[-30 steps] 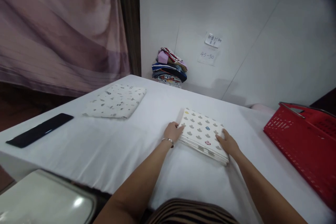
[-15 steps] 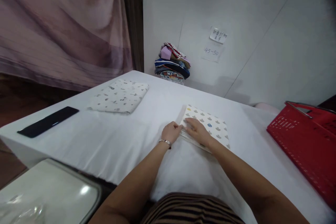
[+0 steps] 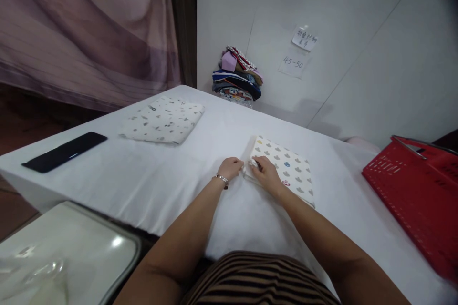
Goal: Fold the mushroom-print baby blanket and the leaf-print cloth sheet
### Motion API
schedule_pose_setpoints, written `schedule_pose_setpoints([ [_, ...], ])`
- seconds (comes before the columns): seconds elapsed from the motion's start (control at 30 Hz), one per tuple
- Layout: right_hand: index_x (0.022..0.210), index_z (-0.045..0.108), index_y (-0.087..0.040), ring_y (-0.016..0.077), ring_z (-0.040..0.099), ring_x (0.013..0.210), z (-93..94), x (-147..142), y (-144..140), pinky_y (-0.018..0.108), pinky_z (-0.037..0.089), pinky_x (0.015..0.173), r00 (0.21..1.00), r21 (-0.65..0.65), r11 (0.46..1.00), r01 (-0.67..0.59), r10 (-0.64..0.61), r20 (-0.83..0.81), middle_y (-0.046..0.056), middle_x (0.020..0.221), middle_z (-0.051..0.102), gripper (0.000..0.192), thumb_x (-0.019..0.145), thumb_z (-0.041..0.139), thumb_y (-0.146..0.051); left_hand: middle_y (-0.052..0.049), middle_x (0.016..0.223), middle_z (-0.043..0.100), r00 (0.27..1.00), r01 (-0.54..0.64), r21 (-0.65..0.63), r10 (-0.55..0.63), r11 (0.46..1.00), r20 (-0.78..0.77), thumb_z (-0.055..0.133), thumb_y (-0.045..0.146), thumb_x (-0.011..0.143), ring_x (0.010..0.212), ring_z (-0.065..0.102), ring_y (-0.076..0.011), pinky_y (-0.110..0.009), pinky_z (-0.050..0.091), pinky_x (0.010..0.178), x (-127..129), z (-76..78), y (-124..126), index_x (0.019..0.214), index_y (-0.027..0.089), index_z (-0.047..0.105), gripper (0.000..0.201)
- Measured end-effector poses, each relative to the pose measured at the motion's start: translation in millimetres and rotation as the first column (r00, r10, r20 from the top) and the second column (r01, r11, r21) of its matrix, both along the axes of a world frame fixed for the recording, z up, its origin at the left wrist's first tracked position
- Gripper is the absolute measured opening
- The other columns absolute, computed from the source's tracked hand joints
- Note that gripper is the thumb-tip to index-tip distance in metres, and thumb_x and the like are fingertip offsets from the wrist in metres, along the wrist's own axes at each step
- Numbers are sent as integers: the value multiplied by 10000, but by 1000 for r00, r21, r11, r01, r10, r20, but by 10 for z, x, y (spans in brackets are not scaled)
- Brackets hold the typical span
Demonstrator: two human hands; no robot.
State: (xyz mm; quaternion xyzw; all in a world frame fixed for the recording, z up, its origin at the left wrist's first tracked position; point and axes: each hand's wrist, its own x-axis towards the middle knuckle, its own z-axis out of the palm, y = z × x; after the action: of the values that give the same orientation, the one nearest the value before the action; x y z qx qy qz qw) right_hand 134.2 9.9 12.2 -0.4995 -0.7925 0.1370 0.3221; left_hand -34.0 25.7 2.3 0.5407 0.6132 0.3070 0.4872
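Head view over a white-covered surface (image 3: 143, 186): both hands at the near left corner of a folded cloth (image 3: 286, 169), white with small grey, blue and red figures, lying flat a little right of centre. Right hand (image 3: 266, 176) resting on that corner, fingertips drawn together and seemingly pinching the top layers at the edge. Left hand (image 3: 231, 167), bracelet (image 3: 222, 179) at the wrist, loosely curled and touching the same edge from the side; impossible to tell whether gripping or merely steadying. By the look of it, a tidying of the folded corner: layers being squared and pressed down, the fold itself apparently complete. For any next move, a firm hold on all layers together and an even lift or slide, lest the stack splay. Well apart to the left, a second folded cloth (image 3: 162, 126) and a dark flat phone (image 3: 64, 151); at the right edge, a red basket (image 3: 418, 186); against the far wall, a pile of clothes (image 3: 238, 78) beneath two paper notes (image 3: 304, 39).
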Motion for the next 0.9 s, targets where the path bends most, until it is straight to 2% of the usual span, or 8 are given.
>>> schedule_pose_setpoints([
  [0.1, 1063, 579, -206, 178, 531, 822, 13, 4, -22, 309, 435, 757, 1000, 6, 1000, 10, -10, 2, 49, 890, 577, 269, 834, 472, -297, -15, 675, 643, 989, 90, -7, -90, 996, -117, 547, 381, 723, 502, 538, -107, -224, 395, 504, -22, 23, -30, 687, 165, 612, 228],
  [0.23, 1078, 566, -217, 188, 526, 895, 16, 4, -47, 312, 426, 792, 998, 18, 1000, -18, 17, 68, 57, 948, 583, 261, 857, 445, -286, -29, 682, 640, 918, 179, 34, -154, 983, -366, 562, 477, 705, 600, 573, -151, -237, 399, 535, 2, 45, -71, 665, 181, 624, 305],
  [0.33, 1082, 557, -225, 190, 516, 932, 8, 4, -54, 311, 422, 804, 994, 19, 999, -25, 23, 107, 56, 983, 580, 253, 865, 440, -281, -35, 705, 643, 904, 206, 71, -162, 976, -395, 571, 418, 707, 659, 585, -163, -238, 403, 568, 38, 59, -90, 647, 181, 609, 247],
  [0.4, 1080, 556, -225, 190, 513, 937, 7, 1, -59, 311, 419, 810, 991, 21, 999, -33, 30, 127, 56, 983, 579, 248, 868, 439, -280, -21, 634, 627, 946, 163, 35, -147, 986, -289, 584, 340, 701, 632, 584, -153, -230, 400, 561, 59, 68, -94, 674, 176, 596, 167],
  [0.47, 1072, 559, -222, 192, 511, 943, 9, -7, -67, 313, 416, 815, 986, 22, 998, -56, 51, 156, 59, 987, 579, 241, 866, 445, -276, 1, 529, 583, 990, 98, -63, -104, 993, -94, 591, 270, 693, 563, 573, -140, -219, 390, 525, 79, 74, -91, 683, 166, 575, 107],
  [0.57, 1058, 564, -213, 192, 509, 942, 16, -19, -76, 311, 413, 811, 979, 17, 997, -81, 76, 189, 63, 995, 579, 232, 856, 464, -267, 12, 511, 567, 991, 55, -173, -33, 983, 129, 577, 202, 702, 517, 572, -128, -204, 382, 476, 109, 72, -78, 714, 155, 547, 57],
  [0.73, 989, 575, -218, 176, 514, 886, 23, -17, -77, 293, 412, 777, 984, -6, 998, -67, 67, 164, 43, 923, 582, 181, 854, 482, -295, -11, 655, 624, 960, 31, -231, 35, 973, 277, 510, 166, 763, 630, 642, -137, -190, 437, 507, 133, 93, -80, 933, 172, 510, 170],
  [0.9, 981, 558, -217, 174, 506, 884, 26, -31, -99, 286, 406, 770, 979, -25, 998, -50, 54, 196, 33, 921, 577, 192, 834, 515, -332, -16, 679, 632, 914, -1, -276, 113, 961, 390, 513, 143, 736, 615, 640, -145, -230, 491, 579, 115, 146, -95, 1011, 185, 496, 280],
])
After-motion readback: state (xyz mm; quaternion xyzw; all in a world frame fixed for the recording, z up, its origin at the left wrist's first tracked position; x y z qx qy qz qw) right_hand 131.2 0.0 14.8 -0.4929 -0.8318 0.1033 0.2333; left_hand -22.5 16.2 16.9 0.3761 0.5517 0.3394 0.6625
